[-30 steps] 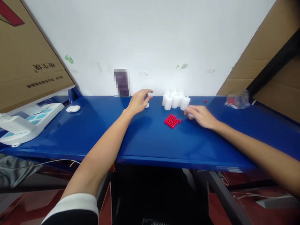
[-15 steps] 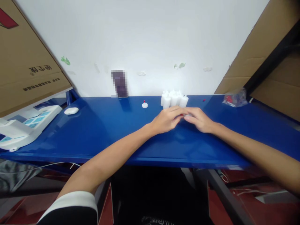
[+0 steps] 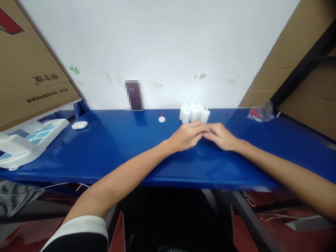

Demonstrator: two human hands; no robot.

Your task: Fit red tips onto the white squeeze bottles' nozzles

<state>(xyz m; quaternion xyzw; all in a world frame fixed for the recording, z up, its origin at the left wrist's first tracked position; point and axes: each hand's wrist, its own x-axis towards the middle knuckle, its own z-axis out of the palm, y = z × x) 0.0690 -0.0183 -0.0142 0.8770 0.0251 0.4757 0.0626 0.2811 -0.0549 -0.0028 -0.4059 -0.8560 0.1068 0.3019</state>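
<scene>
The person's left hand (image 3: pixel 186 137) and right hand (image 3: pixel 221 137) meet over the blue surface (image 3: pixel 118 147), a little right of its middle, between the front and back edges. Their fingers are bent and come together at the tips, the left hand's fingers reaching over toward the right hand's. Whether either grip is closed on anything cannot be told, since the fingers and backs of the hands hide the space between them.

Just beyond the fingers, a tight cluster of white bottles (image 3: pixel 193 113) stands upright near the back edge. Left of the cluster, and apart from it, a round white piece with a red tip (image 3: pixel 161 119) sits near the same edge. To the right of the bottles lies a small red piece (image 3: pixel 227 114), and farther along, toward the back right corner, a clear plastic bag (image 3: pixel 264 113) with something red inside.

A dark, pixelated upright panel (image 3: pixel 135 96) stands at the back edge, against the white wall (image 3: pixel 168 42). Toward the back left corner lies a smooth white oval case (image 3: pixel 79 125); nearer the left end is a white device with light-blue panels (image 3: pixel 57 126).
</scene>
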